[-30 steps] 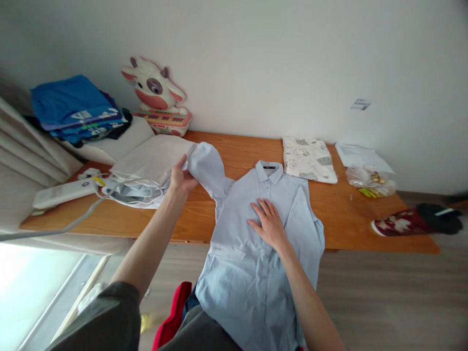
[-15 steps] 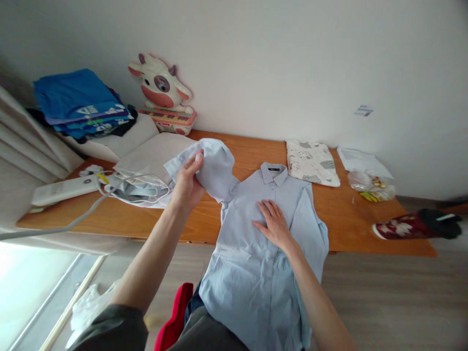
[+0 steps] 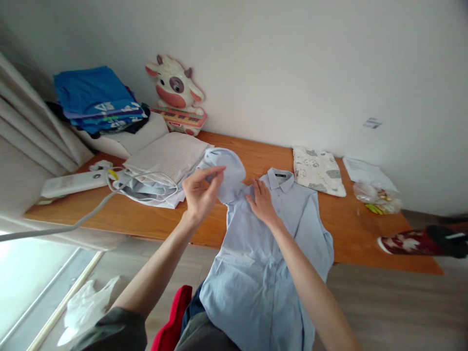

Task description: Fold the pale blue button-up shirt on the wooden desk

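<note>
A light blue button-up shirt (image 3: 252,234) is spread face up, its collar on the wooden table and its lower part over my lap. My left hand (image 3: 203,192) is at the bent sleeve (image 3: 231,170) on the left. Thumb and forefinger come together in a pinch against its cloth; the exact grip is hard to see. Flat on the shirt near that shoulder rests my right hand (image 3: 263,201), fingers stretched out. The other sleeve (image 3: 318,234) lies along the shirt's right side.
Folded pale cloth (image 3: 168,153) and a white power strip (image 3: 76,183) with cables occupy the left, near stacked blue clothes (image 3: 98,100) and a cow toy (image 3: 175,92). A patterned folded cloth (image 3: 318,170), plastic bag (image 3: 378,197) and dark red tumbler (image 3: 409,241) are right.
The cuff end of the left sleeve has come inward to the right, and my left hand has shifted from a fuller hold to a pinch. My right hand has slid up toward the shoulder.
</note>
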The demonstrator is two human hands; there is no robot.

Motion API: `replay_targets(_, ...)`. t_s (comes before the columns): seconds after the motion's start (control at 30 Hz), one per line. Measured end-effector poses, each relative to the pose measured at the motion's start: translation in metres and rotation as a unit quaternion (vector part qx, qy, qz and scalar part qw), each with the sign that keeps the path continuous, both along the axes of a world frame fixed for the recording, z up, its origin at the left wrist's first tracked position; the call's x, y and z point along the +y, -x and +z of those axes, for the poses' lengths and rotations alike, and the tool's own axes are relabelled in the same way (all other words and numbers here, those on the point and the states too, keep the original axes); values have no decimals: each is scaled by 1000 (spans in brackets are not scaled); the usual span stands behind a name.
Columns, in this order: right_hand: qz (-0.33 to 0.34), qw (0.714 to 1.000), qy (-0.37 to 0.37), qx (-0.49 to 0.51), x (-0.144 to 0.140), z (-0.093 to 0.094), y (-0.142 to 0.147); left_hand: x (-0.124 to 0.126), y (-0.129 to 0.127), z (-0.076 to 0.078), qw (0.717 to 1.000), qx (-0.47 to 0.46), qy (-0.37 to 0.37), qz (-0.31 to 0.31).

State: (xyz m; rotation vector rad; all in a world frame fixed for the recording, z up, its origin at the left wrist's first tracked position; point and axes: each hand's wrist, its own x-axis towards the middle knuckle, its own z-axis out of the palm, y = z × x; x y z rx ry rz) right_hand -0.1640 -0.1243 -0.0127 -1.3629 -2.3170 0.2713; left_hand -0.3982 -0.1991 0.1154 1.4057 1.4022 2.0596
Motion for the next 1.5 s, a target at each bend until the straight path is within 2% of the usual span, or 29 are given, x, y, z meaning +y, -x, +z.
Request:
replay_targets(0.1,-33,999,3,-24,-3,-19,4,-7,24,-5,983,61,-76,157)
replay_targets(0.17,-38,999,-8,-20,-6,-22,3,-20,32,-11,959,133,-120,218)
replay_targets(0.27,-44,999,-27,9,-9,-17,0,-42,26,-12,930,186,-172,268)
replay_targets(0.3,-44,998,-33,16,-9,-14,-1,-47,21,-9,929,174,-179,272)
replay_targets(0.37,-48,998,-40,13,-10,-9,-1,-54,10,-4,946,111,-162,258)
replay_targets(0.43,-59,997,-39,-4,-10,-6,-2,-56,4,-5,969,40,-102,222)
replay_targets(0.47,-67,997,-38,-13,-11,-5,-2,-57,4,-9,978,19,-50,200)
replay_targets(0.53,-83,996,-39,-20,-12,-4,-2,-60,9,-24,985,44,98,138)
replay_targets(0.57,-90,995,-41,-20,-12,-4,-2,-63,14,-32,973,96,188,97)
replay_targets(0.6,-96,994,-43,-20,-13,-4,-2,-67,20,-39,945,164,277,50)
replay_targets(0.67,-105,993,-46,-21,-13,-4,-2,-75,28,-44,861,298,412,-19)
replay_targets(0.7,-109,993,-46,-22,-13,-5,-2,-78,30,-41,824,345,447,-32)
replay_targets(0.73,-112,992,-47,-24,-13,-5,-2,-79,30,-36,804,375,460,-36)
replay_targets(0.77,-115,992,-47,-25,-13,-6,-1,-77,27,-30,803,388,451,-41)
replay_targets(0.8,-118,992,-47,-27,-12,-7,-1,-70,22,-23,818,386,423,-51)
replay_targets(0.87,-121,991,-46,-30,-12,-8,-1,-43,6,-17,868,359,331,-91)
replay_targets(0.93,-120,991,-46,-34,-12,-8,-1,-1,-10,-25,899,335,251,-126)
replay_targets(0.97,-119,991,-46,-36,-13,-7,-1,23,-16,-34,896,350,242,-129)
replay_targets(1.03,-119,991,-48,-38,-14,-5,-1,68,-24,-55,856,404,293,-139)
replay_targets(1.13,-119,991,-52,-38,-15,-2,-2,110,-21,-80,827,421,344,-145)
replay_targets(1.23,-114,991,-53,-38,-17,1,-2,120,-7,-89,829,405,371,-107)
replay_targets(1.37,-87,994,-57,-42,-16,1,-3,111,17,-92,835,382,397,-11)
replay_targets(1.43,-67,995,-51,-51,-15,0,-3,107,24,-94,832,382,402,4)
replay_targets(1.5,-53,996,-37,-60,-14,-2,-3,109,22,-97,831,387,400,-11)
